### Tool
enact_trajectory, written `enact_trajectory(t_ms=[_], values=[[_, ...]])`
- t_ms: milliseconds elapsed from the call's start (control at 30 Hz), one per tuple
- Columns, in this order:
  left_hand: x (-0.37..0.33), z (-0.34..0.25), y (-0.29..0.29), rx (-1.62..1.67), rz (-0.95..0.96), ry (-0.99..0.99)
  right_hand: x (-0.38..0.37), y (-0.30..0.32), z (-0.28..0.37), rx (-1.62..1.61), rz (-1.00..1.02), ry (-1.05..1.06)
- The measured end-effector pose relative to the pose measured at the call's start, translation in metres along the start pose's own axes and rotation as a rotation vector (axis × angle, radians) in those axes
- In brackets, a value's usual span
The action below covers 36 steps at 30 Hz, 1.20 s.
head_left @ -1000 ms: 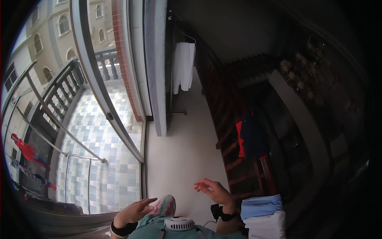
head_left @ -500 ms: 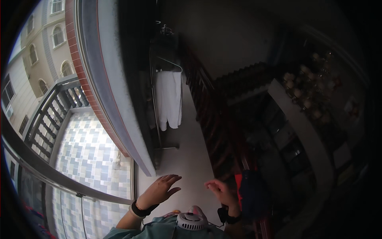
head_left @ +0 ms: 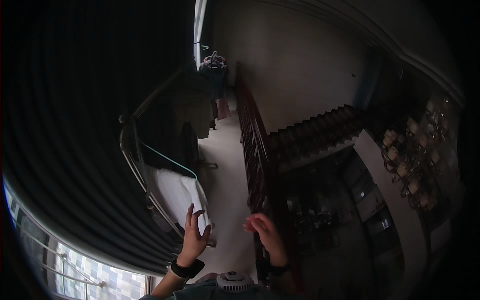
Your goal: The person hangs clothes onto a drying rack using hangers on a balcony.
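Note:
My left hand [head_left: 194,239] is raised with its fingers spread and nothing in it. Just beyond it a white cloth item [head_left: 176,194] hangs from a pale blue-green hanger [head_left: 170,161] on a metal clothes rack [head_left: 129,155]. The fingertips overlap the cloth in view; whether they touch it I cannot tell. To the right my right hand [head_left: 267,237] is held up beside the dark red railing, its fingers loosely bent, apart and holding nothing.
A dark red wooden railing [head_left: 260,135] runs along the right of the pale walkway floor [head_left: 225,175]. Stairs [head_left: 320,122] and a chandelier [head_left: 407,165] lie beyond it. A dark pleated curtain [head_left: 75,165] fills the left. Dark clothes and hangers [head_left: 214,61] hang farther along.
I have moved forward along the walkway, so the rack and white cloth are much closer. The curtain now covers most of the balcony view. Both hands stay raised and empty.

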<state>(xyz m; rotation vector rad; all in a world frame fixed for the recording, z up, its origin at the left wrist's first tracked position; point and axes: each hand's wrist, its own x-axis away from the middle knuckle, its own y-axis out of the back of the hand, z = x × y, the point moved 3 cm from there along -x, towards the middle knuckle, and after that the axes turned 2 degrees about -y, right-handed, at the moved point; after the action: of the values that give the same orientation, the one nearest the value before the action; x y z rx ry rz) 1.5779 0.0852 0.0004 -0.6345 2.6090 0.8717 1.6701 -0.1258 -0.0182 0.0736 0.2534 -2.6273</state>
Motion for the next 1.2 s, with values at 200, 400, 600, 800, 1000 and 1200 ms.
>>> enact_trajectory(t_ms=[200, 400, 600, 800, 1000, 1200], values=[[-0.130, 0.087, -0.066, -0.239, -0.163, 0.084, -0.223, 0.022, -0.006, -0.031, 0.214, -0.005], [-0.239, 0.162, -0.126, -0.303, -0.159, 0.234, -0.424, 0.055, -0.042, 0.030, 0.303, -0.058], [-0.321, 0.195, -0.118, -0.633, -0.097, 0.166, -0.609, 0.122, -0.035, 0.082, 0.180, -0.052], [-0.396, 0.325, -0.188, -0.240, 0.332, 0.738, -0.810, 0.171, -0.046, 0.079, 0.133, 0.004], [-0.641, 0.333, -0.267, -0.083, 0.383, 0.472, -1.038, 0.206, -0.053, 0.021, 0.246, 0.004], [-0.821, 0.329, -0.291, 0.134, 0.327, 0.643, -1.249, 0.214, -0.071, 0.026, 0.245, 0.079]])
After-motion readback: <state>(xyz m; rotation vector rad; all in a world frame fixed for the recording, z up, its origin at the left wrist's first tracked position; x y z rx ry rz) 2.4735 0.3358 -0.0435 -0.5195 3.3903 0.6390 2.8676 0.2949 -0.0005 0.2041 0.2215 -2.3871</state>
